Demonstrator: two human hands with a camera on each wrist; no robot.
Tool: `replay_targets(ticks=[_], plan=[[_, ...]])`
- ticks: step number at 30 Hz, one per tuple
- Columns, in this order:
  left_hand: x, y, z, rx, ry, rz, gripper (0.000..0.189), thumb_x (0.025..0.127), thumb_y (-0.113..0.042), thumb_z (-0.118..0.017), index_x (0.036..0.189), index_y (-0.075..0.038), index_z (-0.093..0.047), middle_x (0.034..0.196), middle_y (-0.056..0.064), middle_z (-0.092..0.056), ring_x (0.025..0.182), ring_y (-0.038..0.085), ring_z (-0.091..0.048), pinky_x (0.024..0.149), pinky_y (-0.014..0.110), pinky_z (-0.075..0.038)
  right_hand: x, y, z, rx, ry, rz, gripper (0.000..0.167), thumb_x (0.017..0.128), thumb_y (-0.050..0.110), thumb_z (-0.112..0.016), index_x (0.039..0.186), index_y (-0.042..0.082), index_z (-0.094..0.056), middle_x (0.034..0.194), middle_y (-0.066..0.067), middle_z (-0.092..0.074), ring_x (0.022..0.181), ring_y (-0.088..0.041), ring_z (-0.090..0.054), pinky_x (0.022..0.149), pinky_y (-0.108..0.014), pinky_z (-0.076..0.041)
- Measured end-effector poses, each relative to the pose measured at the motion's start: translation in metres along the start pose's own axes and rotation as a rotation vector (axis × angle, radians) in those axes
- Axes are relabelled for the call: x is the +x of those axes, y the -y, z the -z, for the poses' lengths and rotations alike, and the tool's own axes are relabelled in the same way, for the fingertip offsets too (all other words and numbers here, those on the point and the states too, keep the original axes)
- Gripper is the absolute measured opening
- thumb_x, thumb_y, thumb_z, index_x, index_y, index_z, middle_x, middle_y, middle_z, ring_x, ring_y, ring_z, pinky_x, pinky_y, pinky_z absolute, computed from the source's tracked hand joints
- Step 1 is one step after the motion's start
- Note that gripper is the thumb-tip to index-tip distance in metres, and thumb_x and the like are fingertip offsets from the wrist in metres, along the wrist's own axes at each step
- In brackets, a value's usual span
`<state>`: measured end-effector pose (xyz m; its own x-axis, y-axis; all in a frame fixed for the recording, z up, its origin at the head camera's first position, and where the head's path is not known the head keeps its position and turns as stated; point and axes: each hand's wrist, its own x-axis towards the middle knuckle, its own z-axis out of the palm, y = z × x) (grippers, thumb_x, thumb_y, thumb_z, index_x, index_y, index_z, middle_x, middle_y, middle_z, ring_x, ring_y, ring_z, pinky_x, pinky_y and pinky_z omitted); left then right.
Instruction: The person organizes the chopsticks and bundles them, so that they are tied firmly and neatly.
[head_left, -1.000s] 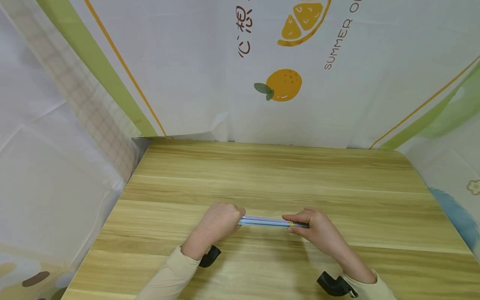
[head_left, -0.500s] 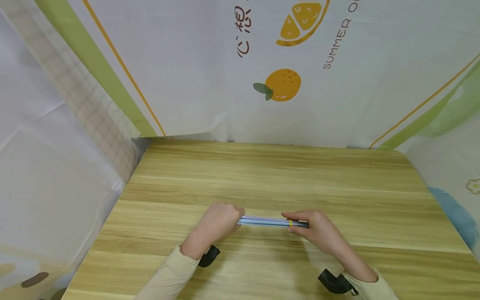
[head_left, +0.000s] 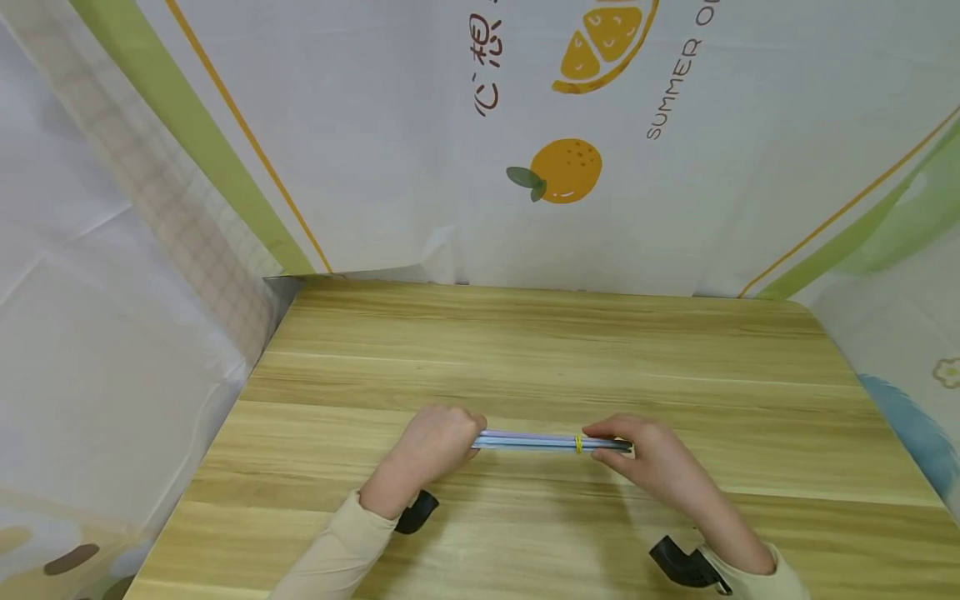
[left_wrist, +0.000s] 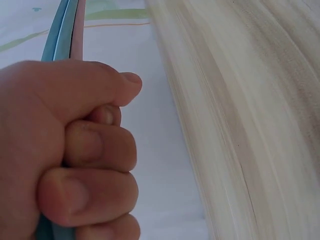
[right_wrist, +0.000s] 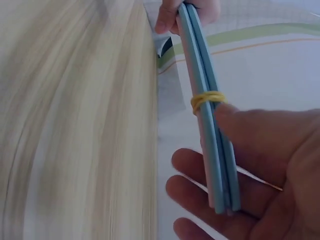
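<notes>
My left hand [head_left: 438,442] grips one end of a bundle of slim blue and pink sticks [head_left: 517,442], like chopsticks, held level above the table. In the left wrist view, the curled fingers [left_wrist: 100,147] wrap round the sticks and hide that end. A yellow rubber band [right_wrist: 207,101] circles the bundle towards its other end. My right hand [head_left: 645,450] is around that free end, its thumb [right_wrist: 240,117] touching the sticks by the band. Its fingers [right_wrist: 190,197] lie spread and relaxed behind the sticks, not closed round them. The stick ends [right_wrist: 220,207] show in the right wrist view.
A wooden table [head_left: 555,358] spreads under both hands. Behind it hangs a white cloth [head_left: 360,150] printed with oranges and lettering, and more cloth covers both sides. Each wrist wears a black camera mount [head_left: 686,567].
My right hand has slid a little right along the bundle, off the rubber band, so the band and stick ends show more. The left hand keeps its grip, almost unmoved.
</notes>
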<state>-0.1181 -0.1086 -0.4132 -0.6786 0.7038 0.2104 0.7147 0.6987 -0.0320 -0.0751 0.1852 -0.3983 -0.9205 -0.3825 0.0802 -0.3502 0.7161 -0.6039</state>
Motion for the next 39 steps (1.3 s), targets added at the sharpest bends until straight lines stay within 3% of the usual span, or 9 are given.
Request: replay_targets(ticks=[11, 17, 22, 28, 32, 35, 39], plan=[[0.001, -0.001, -0.002, 0.014, 0.006, -0.001, 0.025, 0.077, -0.016, -0.076, 0.064, -0.015, -0.054, 0.056, -0.008, -0.050, 0.049, 0.003, -0.033, 0.041, 0.021, -0.034, 0.005, 0.008, -0.012, -0.090, -0.056, 0.046, 0.023, 0.081, 0.010, -0.072, 0.104, 0.005, -0.072, 0.099, -0.008, -0.072, 0.086, -0.021, -0.069, 0.068, -0.024, -0.053], [0.001, -0.002, -0.001, 0.017, 0.001, -0.003, 0.025, 0.077, -0.016, -0.075, 0.064, -0.015, -0.054, 0.056, -0.007, -0.050, 0.048, 0.003, -0.032, 0.040, 0.021, -0.033, 0.005, 0.011, -0.014, -0.131, -0.068, 0.073, 0.027, 0.081, 0.009, -0.072, 0.108, 0.005, -0.071, 0.095, -0.003, -0.072, 0.080, -0.013, -0.067, 0.064, -0.021, -0.051], [0.002, -0.002, 0.000, 0.015, 0.005, 0.000, 0.024, 0.077, -0.015, -0.075, 0.065, -0.015, -0.055, 0.056, -0.007, -0.051, 0.048, 0.003, -0.032, 0.041, 0.021, -0.033, 0.005, 0.011, -0.016, -0.133, -0.076, 0.110, 0.031, 0.081, 0.009, -0.072, 0.112, 0.006, -0.070, 0.091, 0.001, -0.071, 0.072, 0.000, -0.058, 0.060, -0.019, -0.046], [0.003, -0.003, 0.001, 0.020, 0.013, -0.003, 0.024, 0.078, -0.016, -0.075, 0.065, -0.015, -0.056, 0.056, -0.007, -0.052, 0.049, 0.003, -0.030, 0.041, 0.020, -0.032, 0.006, 0.009, -0.018, -0.152, -0.075, 0.162, 0.035, 0.081, 0.008, -0.072, 0.116, 0.007, -0.068, 0.089, 0.004, -0.069, 0.066, 0.005, -0.048, 0.059, -0.018, -0.043], [0.003, -0.004, 0.002, 0.023, 0.015, -0.004, 0.025, 0.078, -0.016, -0.076, 0.065, -0.016, -0.055, 0.056, -0.008, -0.051, 0.048, 0.003, -0.031, 0.041, 0.020, -0.033, 0.007, 0.009, -0.017, -0.154, -0.045, 0.187, 0.036, 0.081, 0.009, -0.072, 0.116, 0.007, -0.068, 0.092, 0.002, -0.070, 0.067, 0.002, -0.052, 0.059, -0.018, -0.045], [0.004, -0.005, 0.001, 0.034, 0.017, -0.005, 0.025, 0.077, -0.018, -0.076, 0.064, -0.016, -0.055, 0.056, -0.008, -0.052, 0.047, 0.003, -0.036, 0.041, 0.022, -0.035, 0.009, 0.009, -0.016, -0.157, -0.018, 0.224, 0.036, 0.081, 0.010, -0.072, 0.116, 0.006, -0.068, 0.098, -0.003, -0.071, 0.077, -0.007, -0.064, 0.064, -0.021, -0.050], [0.004, -0.005, -0.001, 0.048, 0.011, -0.010, 0.025, 0.076, -0.020, -0.077, 0.064, -0.017, -0.055, 0.056, -0.008, -0.054, 0.047, 0.004, -0.040, 0.041, 0.024, -0.037, 0.011, 0.010, -0.015, -0.162, -0.005, 0.267, 0.034, 0.081, 0.011, -0.072, 0.113, 0.004, -0.069, 0.102, -0.007, -0.072, 0.087, -0.016, -0.068, 0.069, -0.024, -0.053]])
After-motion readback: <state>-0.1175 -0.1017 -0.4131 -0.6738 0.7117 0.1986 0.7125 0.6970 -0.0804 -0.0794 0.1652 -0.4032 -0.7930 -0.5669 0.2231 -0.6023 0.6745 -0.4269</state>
